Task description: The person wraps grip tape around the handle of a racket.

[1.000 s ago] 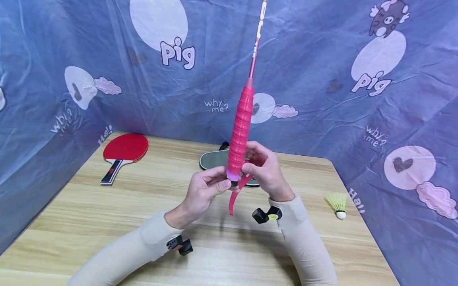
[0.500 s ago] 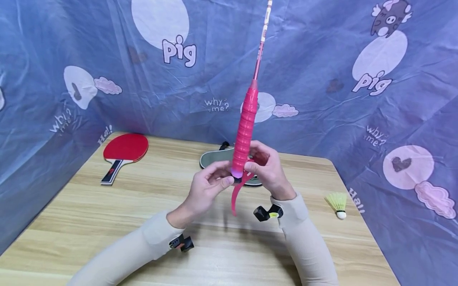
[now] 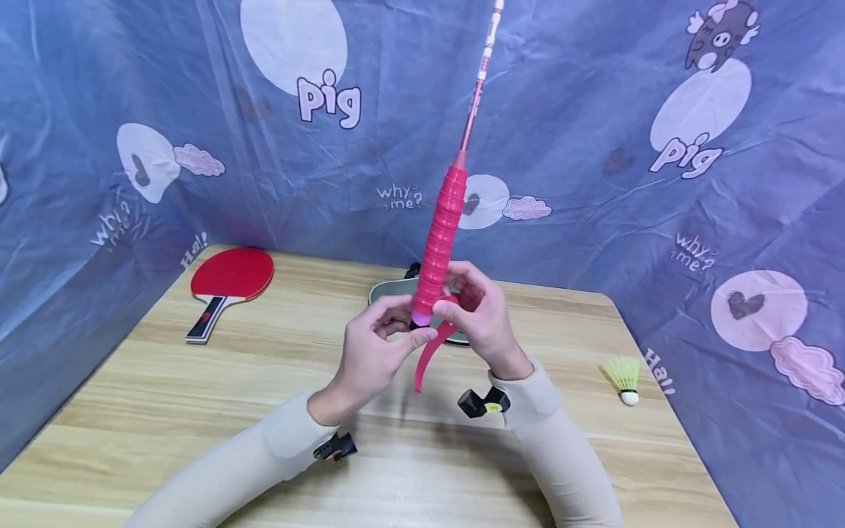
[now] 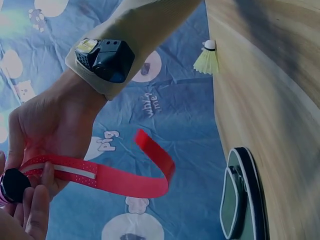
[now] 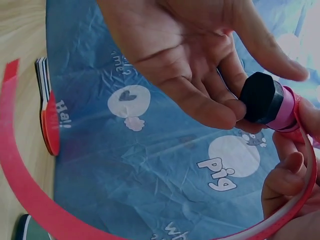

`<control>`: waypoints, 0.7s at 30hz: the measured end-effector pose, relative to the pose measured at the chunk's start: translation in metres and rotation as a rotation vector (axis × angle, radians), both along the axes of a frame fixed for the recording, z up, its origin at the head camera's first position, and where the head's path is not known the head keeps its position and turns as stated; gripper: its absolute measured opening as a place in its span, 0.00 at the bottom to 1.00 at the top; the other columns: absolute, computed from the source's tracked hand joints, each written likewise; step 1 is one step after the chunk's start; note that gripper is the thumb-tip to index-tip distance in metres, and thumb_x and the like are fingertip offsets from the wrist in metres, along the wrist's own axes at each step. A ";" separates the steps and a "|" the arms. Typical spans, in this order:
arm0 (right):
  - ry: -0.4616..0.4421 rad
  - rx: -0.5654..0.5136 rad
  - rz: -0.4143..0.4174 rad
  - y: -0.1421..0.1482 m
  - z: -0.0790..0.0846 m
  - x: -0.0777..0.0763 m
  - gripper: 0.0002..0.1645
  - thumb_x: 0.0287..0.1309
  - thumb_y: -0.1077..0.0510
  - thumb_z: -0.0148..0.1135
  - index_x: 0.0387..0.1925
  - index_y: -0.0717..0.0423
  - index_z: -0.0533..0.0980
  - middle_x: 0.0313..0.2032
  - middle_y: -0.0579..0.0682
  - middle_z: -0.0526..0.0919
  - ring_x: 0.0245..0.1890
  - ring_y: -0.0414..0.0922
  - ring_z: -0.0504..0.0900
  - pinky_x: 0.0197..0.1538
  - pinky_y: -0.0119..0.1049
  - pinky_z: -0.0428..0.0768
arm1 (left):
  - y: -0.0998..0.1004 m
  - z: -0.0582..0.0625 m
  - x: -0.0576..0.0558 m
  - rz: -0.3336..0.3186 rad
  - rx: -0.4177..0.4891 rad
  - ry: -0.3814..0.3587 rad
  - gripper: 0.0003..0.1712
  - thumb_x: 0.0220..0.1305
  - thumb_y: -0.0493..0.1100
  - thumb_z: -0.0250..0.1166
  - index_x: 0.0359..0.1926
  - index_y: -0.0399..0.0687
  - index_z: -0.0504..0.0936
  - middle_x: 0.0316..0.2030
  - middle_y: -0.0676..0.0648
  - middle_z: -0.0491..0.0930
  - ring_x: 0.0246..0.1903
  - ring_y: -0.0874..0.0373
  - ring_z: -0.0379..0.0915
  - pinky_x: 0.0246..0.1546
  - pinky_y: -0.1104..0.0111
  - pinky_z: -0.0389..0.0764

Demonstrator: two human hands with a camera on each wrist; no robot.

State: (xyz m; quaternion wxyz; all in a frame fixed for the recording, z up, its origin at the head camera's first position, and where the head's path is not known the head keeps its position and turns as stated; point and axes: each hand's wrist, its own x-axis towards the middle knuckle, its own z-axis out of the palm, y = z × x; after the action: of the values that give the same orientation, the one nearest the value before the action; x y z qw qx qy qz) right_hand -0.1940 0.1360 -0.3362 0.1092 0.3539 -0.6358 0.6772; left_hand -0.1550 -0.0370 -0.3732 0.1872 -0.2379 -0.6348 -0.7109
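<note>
A badminton racket points up in the head view, its handle [image 3: 440,242] wrapped in ridged pink grip tape. Purple shows at its lower end, above the black butt cap [image 5: 260,97]. My left hand [image 3: 372,352] holds the racket by that cap, fingers curled against it and thumb stretched out alongside. The right hand [image 3: 480,319] pinches the grip tape [image 4: 130,184] against the handle's lower end. A loose tail of the tape hangs below my hands in a curve, with a pale backing strip on part of its dotted inner side. The racket's head is out of view.
A red table tennis bat [image 3: 231,275] lies at the back left of the wooden table [image 3: 264,381]. Behind my hands is a grey-green case [image 3: 389,290], partly hidden. A yellow shuttlecock [image 3: 623,378] lies at the right edge. Blue printed cloth [image 3: 561,132] surrounds the table.
The racket swayed right, then came back left with both hands. My left thumb has shifted off the cap. The tape's loose tail has swung left.
</note>
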 end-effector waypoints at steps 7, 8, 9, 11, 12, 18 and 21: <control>0.039 -0.008 -0.023 -0.002 0.000 0.000 0.27 0.54 0.48 0.77 0.52 0.50 0.77 0.36 0.41 0.79 0.34 0.37 0.72 0.35 0.23 0.72 | -0.002 0.001 0.000 0.024 -0.014 0.043 0.23 0.52 0.30 0.77 0.51 0.35 0.83 0.42 0.38 0.85 0.36 0.61 0.83 0.42 0.70 0.88; 0.044 -0.010 -0.024 -0.002 0.000 0.000 0.26 0.54 0.49 0.77 0.52 0.50 0.77 0.35 0.41 0.78 0.34 0.37 0.72 0.34 0.24 0.71 | -0.002 0.001 0.000 0.025 -0.019 0.048 0.22 0.52 0.30 0.77 0.50 0.35 0.84 0.41 0.39 0.85 0.35 0.61 0.83 0.42 0.70 0.89; 0.047 -0.010 -0.025 -0.002 0.000 0.000 0.26 0.54 0.50 0.77 0.51 0.50 0.77 0.35 0.41 0.78 0.33 0.37 0.71 0.34 0.23 0.71 | -0.002 0.000 0.000 0.028 -0.025 0.053 0.21 0.53 0.30 0.77 0.50 0.36 0.84 0.41 0.39 0.85 0.35 0.61 0.83 0.41 0.69 0.89; 0.049 -0.011 -0.025 -0.002 0.000 0.000 0.25 0.54 0.53 0.77 0.51 0.51 0.76 0.35 0.42 0.78 0.33 0.37 0.71 0.33 0.24 0.71 | -0.003 0.000 0.000 0.036 -0.042 0.060 0.20 0.54 0.32 0.76 0.50 0.37 0.85 0.40 0.40 0.86 0.35 0.60 0.84 0.41 0.69 0.89; 0.048 -0.010 -0.025 -0.002 0.000 0.000 0.24 0.54 0.54 0.77 0.51 0.51 0.76 0.34 0.42 0.78 0.33 0.37 0.71 0.33 0.24 0.71 | -0.004 0.000 0.000 0.044 -0.054 0.064 0.20 0.55 0.32 0.76 0.50 0.37 0.86 0.39 0.41 0.86 0.35 0.60 0.84 0.41 0.69 0.89; 0.043 0.008 -0.025 -0.002 -0.001 0.000 0.24 0.55 0.54 0.77 0.51 0.50 0.76 0.33 0.43 0.78 0.32 0.37 0.73 0.31 0.23 0.72 | -0.006 0.000 0.001 0.096 -0.114 0.062 0.18 0.56 0.36 0.76 0.49 0.43 0.87 0.37 0.44 0.88 0.35 0.59 0.84 0.37 0.69 0.88; 0.041 0.014 -0.019 -0.003 -0.001 0.000 0.25 0.55 0.52 0.76 0.52 0.50 0.75 0.33 0.43 0.79 0.32 0.37 0.74 0.31 0.24 0.72 | -0.007 0.000 0.000 0.108 -0.121 0.069 0.17 0.57 0.36 0.76 0.49 0.43 0.88 0.36 0.45 0.88 0.34 0.59 0.84 0.36 0.69 0.87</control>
State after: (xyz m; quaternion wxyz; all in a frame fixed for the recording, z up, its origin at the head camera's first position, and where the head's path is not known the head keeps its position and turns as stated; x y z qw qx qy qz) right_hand -0.1936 0.1332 -0.3377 0.1258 0.3624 -0.6416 0.6642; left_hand -0.1548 -0.0438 -0.3734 0.2325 -0.2386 -0.6817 -0.6514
